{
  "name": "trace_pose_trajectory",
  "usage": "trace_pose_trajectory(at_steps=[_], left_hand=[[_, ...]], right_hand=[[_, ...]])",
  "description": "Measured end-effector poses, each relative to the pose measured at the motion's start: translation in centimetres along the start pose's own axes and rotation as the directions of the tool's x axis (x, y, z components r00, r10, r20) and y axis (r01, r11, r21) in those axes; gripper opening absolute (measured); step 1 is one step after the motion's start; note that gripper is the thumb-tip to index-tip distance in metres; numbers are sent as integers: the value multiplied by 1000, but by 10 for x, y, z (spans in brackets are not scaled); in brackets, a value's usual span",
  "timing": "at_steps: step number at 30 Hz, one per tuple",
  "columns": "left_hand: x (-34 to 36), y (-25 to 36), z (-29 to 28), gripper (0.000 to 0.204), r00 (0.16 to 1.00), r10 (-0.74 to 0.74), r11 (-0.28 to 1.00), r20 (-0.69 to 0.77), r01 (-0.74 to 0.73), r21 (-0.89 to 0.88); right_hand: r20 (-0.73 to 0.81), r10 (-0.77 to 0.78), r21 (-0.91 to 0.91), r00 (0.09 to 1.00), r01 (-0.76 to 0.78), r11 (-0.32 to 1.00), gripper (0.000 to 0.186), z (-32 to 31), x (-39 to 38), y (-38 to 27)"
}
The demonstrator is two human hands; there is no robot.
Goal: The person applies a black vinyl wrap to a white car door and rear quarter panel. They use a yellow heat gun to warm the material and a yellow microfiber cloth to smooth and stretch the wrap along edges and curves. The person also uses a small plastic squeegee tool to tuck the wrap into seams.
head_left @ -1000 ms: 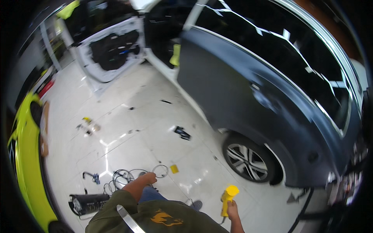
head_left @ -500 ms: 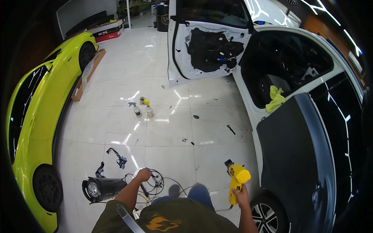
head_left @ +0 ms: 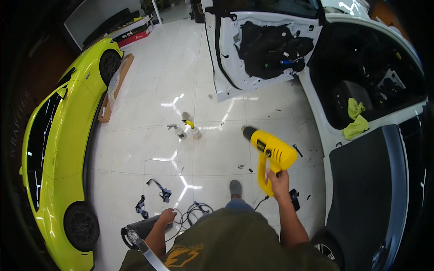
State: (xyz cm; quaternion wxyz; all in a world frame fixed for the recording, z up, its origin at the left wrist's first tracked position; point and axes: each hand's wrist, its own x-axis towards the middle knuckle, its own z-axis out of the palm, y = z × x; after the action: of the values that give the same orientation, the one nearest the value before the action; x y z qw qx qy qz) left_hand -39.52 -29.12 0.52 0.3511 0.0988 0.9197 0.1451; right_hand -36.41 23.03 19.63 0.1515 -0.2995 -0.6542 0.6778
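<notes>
My right hand grips the handle of a yellow heat gun, raised with its black nozzle pointing up and to the left. My left hand hangs low with curled fingers, beside coiled black cables on the floor; what is in it, if anything, I cannot make out. A black cylindrical tool lies near it, partly behind my arm. Two dark crumpled strips lie ahead of that hand. Two spray bottles stand farther forward on the tiles.
A lime-green car runs along my left, with a long cardboard box beside it. A white car is on my right, its door swung open with bare inner panel, a dark grey panel nearest me and a yellow-green cloth in the doorway.
The view has swung from the car's rear side toward the floor ahead and open door. My right hand has raised the heat gun; my body has moved forward, a foot stepping out.
</notes>
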Motion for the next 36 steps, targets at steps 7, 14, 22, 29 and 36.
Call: trace_pose_trajectory(at_steps=[7, 14, 22, 29, 36], left_hand=[[74, 37, -94, 46, 981, -147, 890, -127, 75, -450], [180, -17, -154, 46, 999, -32, 910, -44, 10, -416], [299, -77, -340, 42, 995, 97, 988, -31, -100, -119], [419, -27, -475, 38, 924, 172, 947, -341, -250, -201], [444, 123, -594, 42, 806, 380, 818, -454, -522, -243]], right_hand=[[-22, -87, 209, 996, 90, 974, 20, 75, 101, -89], [-144, -267, 258, 953, 297, 919, 26, 176, 178, -144], [-330, -218, 400, 919, 345, 849, 27, 273, 195, -172], [-296, -229, 558, 927, 363, 746, 25, 317, 225, -165], [-275, -158, 705, 948, 311, 638, 25, 364, 252, -161]])
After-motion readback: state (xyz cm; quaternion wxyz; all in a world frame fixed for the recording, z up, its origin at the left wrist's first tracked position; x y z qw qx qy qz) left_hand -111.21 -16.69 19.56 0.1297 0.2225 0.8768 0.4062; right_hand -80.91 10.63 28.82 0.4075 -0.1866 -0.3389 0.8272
